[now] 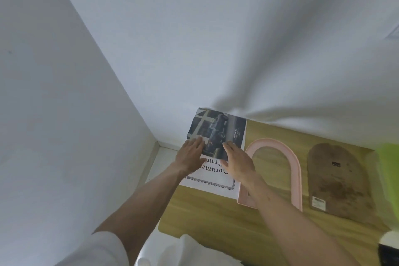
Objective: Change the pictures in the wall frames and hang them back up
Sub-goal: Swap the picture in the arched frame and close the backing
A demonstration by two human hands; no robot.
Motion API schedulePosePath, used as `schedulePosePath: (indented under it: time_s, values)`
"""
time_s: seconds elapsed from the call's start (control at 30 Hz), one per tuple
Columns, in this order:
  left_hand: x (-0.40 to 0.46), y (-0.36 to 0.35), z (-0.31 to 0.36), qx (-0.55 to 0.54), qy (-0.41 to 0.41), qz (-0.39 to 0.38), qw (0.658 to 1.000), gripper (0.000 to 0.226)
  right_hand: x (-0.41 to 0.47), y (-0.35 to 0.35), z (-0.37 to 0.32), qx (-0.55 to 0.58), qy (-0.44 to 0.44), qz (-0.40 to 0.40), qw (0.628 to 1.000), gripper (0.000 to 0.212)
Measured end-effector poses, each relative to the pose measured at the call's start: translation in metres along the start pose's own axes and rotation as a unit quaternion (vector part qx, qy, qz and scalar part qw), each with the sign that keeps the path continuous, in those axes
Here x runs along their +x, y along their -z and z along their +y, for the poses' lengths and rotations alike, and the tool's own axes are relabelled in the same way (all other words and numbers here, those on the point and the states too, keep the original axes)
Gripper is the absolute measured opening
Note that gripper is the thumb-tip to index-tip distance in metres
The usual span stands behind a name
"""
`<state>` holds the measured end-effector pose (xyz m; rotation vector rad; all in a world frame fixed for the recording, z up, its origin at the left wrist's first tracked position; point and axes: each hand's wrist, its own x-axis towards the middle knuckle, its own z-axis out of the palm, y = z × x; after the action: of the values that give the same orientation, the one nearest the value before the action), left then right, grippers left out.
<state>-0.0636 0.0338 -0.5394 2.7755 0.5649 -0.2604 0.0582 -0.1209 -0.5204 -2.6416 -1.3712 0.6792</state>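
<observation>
I saw both hands flat on the photo (218, 131), a dark car print lying at the worktop's (200, 211) far left corner, against the wall (194, 39). The left hand (191, 154) pressed its near left edge, fingers (197, 141) straight and close together. The right hand (238, 161) pressed its near right part, fingers straight and slightly spread, thumb out to the left. The photo lay partly over a white sheet (212, 176) with black lettering and a patterned border. Just right of the sheet lay the pink arched frame (294, 170), open in the middle, my right forearm crossing its lower corner. Further right lay the brown arched backing (336, 179), apart from the frame.
</observation>
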Motion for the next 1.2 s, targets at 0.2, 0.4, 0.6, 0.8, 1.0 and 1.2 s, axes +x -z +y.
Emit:
schedulePosePath:
  time_s: [0.2, 0.4, 0.6, 0.8, 1.0, 1.2]
  values:
    - [0.003, -0.006, -0.011, 0.013, -0.044, 0.051, 0.998, 0.049, 0.009, -0.005, 0.006, 0.018, -0.010, -0.005, 1.000, 0.056]
    - [0.006, -0.004, -0.017, 0.034, -0.088, 0.080, 0.992, 0.037, 0.006, -0.007, 0.011, 0.013, 0.042, 0.045, 0.998, 0.031]
    - [0.008, 0.007, -0.021, 0.047, -0.151, 0.135, 0.978, 0.026, 0.003, 0.001, 0.009, 0.042, 0.054, 0.120, 0.990, 0.020]
    - [0.008, 0.036, -0.001, -0.054, -0.154, 0.198, 0.967, 0.012, 0.003, 0.020, -0.005, 0.067, 0.125, 0.214, 0.966, 0.031]
    - [0.007, 0.087, 0.013, -0.244, -0.015, 0.233, 0.941, 0.026, -0.004, 0.062, -0.006, 0.118, 0.136, 0.309, 0.934, 0.041]
    - [0.009, 0.137, 0.036, -0.435, 0.073, 0.228, 0.868, 0.032, -0.031, 0.108, 0.009, 0.341, 0.040, 0.305, 0.888, 0.025]
